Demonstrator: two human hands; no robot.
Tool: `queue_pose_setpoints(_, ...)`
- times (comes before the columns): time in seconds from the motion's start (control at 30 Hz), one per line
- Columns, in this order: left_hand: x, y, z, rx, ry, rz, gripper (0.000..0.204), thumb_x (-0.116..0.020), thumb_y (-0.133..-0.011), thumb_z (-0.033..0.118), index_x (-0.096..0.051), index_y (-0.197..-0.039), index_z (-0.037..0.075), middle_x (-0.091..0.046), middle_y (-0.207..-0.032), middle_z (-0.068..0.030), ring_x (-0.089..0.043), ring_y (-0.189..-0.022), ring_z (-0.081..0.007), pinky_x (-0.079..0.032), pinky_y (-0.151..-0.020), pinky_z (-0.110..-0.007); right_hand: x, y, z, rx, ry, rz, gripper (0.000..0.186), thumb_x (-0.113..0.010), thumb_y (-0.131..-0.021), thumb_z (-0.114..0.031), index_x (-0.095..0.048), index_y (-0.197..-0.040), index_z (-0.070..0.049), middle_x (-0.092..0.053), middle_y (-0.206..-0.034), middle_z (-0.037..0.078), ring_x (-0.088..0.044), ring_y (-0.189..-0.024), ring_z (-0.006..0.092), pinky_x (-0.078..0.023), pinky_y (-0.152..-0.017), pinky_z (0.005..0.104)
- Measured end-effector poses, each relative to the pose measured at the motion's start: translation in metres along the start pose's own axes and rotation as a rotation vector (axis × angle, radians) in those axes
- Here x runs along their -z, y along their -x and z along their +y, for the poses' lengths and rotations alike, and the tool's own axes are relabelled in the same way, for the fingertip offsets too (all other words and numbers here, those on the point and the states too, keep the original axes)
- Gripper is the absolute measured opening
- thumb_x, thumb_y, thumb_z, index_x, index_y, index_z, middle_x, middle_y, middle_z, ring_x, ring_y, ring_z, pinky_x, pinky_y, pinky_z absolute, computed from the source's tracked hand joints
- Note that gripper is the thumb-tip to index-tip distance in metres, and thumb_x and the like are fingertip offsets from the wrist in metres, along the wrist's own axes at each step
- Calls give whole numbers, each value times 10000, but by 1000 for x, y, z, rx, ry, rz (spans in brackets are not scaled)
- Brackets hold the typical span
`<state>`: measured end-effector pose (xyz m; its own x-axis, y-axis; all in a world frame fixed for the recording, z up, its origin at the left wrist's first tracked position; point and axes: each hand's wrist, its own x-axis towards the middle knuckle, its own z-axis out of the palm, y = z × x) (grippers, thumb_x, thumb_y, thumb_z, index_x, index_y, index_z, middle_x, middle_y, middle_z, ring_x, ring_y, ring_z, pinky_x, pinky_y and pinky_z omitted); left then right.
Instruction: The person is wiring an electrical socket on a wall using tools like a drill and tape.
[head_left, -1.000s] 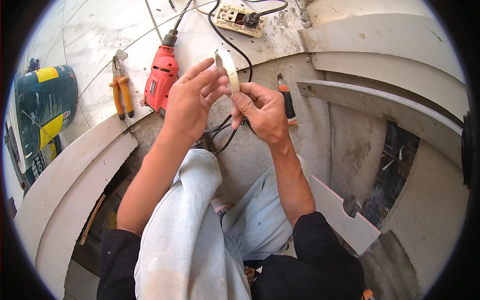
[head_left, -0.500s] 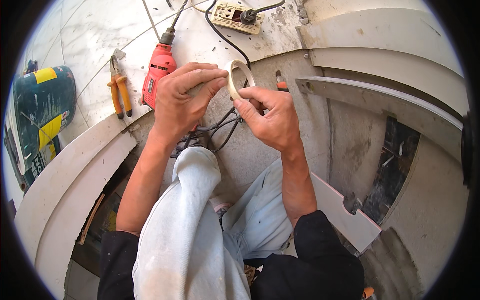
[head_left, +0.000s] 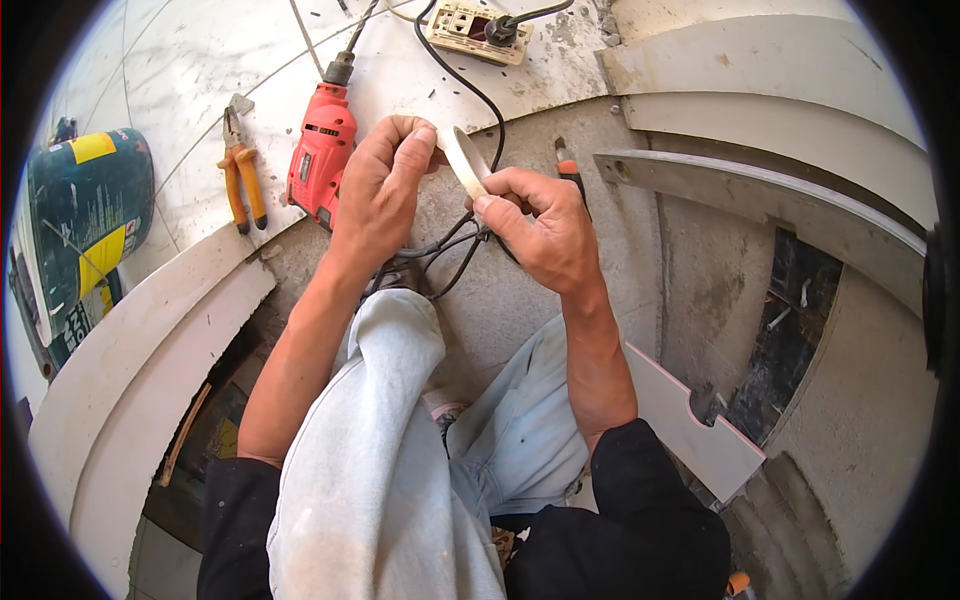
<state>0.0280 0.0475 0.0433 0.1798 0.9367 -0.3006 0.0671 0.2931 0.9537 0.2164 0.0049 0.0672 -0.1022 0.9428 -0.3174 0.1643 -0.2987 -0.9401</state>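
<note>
A narrow roll of cream tape (head_left: 465,162) is held between my hands above the floor. My right hand (head_left: 535,225) grips the roll's lower side with thumb and curled fingers. My left hand (head_left: 385,185) has thumb and index finger pinched at the roll's upper left, seemingly on the tape. Just behind it lies a red corded drill (head_left: 318,145) with a long bit. Pliers (head_left: 244,185) with orange handles rest to its left. An orange-and-black handled tool (head_left: 568,172) lies beyond my right hand, and black cables (head_left: 455,255) are bunched below the tape.
At the top is a power socket block (head_left: 470,32) with a black plug. A dark green container (head_left: 80,225) stands on the left. A long metal bar (head_left: 745,200), white boards (head_left: 730,60) and a notched tile piece (head_left: 700,430) lie to the right. My knees are below.
My left hand has turned, moving from loose fingers beside the roll to a pinch at its upper edge. My right hand has shifted slightly right and down, tilting the roll.
</note>
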Motion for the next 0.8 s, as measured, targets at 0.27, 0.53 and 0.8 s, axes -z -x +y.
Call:
queue_pose_setpoints(0.27, -7, 9, 2, -21, 223, -14, 458, -611, -1006, 262, -511, -1376, 11, -626, -1229, -129, -619, -1116, -196, -511, -930, -306, -8, 0, 0, -112, -180, -39, 188, -647, -951, -151, -695, -1005, 23, -571, -691, -36, -479, -587, 40, -378, -525, 214)
queue_pose_setpoints(0.53, 9, 1, -4, 38, 298, -208, 382, -657, -980, 198, -605, -1327, 45, -647, -1161, -56, -597, -1041, -124, -467, -930, -279, 3, 0, 11, -136, -475, -404, 234, -604, -991, -137, -660, -1113, 55, -622, -760, 34, -565, -633, 89, -470, -592, 243)
queue_pose_setpoints(0.8, 14, 3, 16, 119, 22, -234, 252, -572, -968, 14, -731, -1158, 63, -516, -892, 30, -479, -736, -64, -397, -652, -223, 9, -5, -2, 70, -172, -27, 359, -642, -954, -106, -621, -1311, -62, -625, -1123, 65, -605, -972, 137, -509, -864, 273)
